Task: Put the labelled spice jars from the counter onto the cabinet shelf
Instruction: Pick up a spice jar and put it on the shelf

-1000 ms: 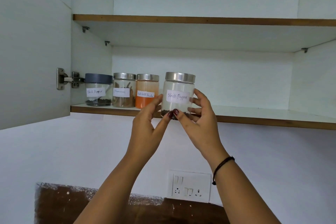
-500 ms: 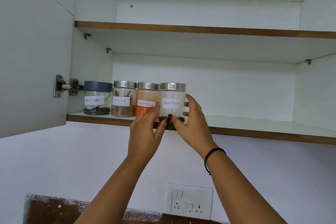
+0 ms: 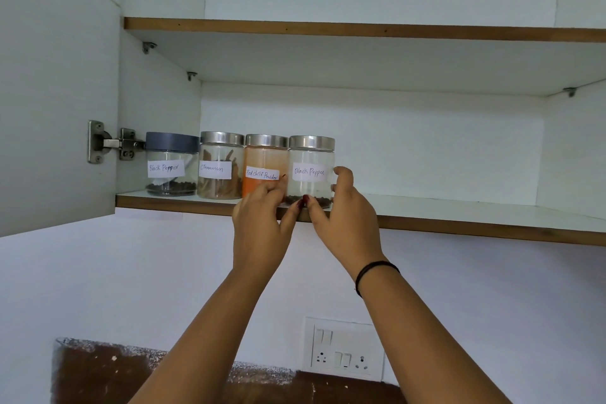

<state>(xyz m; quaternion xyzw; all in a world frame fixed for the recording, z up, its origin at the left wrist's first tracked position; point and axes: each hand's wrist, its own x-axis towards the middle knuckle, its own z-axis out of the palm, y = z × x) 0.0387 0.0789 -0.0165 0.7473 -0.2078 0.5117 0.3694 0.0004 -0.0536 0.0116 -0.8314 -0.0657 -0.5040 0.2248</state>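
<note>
The steel-lidded Black Pepper jar (image 3: 310, 171) stands upright near the front edge of the lower cabinet shelf (image 3: 459, 226), at 3 o'clock of the Red Chilli Powder jar (image 3: 262, 161) and touching it or very nearly so. It is held low down by both hands. The left hand (image 3: 259, 226) pinches the base from 7 o'clock, its fingertips tucked in where the two jars meet. The right hand (image 3: 347, 220) is curled round the side at 4 o'clock, with the thumb at the front of the base.

The placing looks all but done. For a clean finish, the base should be felt to sit flat and fully on the shelf before the grip is eased. The left fingertips are best drawn straight back toward 6 o'clock, so that the chilli jar is not nudged. The label should be left facing forward (it already does).

Four handwritten paper labels can be read, from 9 o'clock to 3 o'clock along the row:
- "Black Pepper" on the grey-lidded jar (image 3: 170, 167)
- "Cinnamon" on the jar of bark sticks (image 3: 218, 170)
- "Red chilli Powder"
- "Black Pepper" on the held jar

No brand name is seen anywhere. Nothing legible is made out on the switch panel (image 3: 344, 349) at 6 o'clock.
</note>
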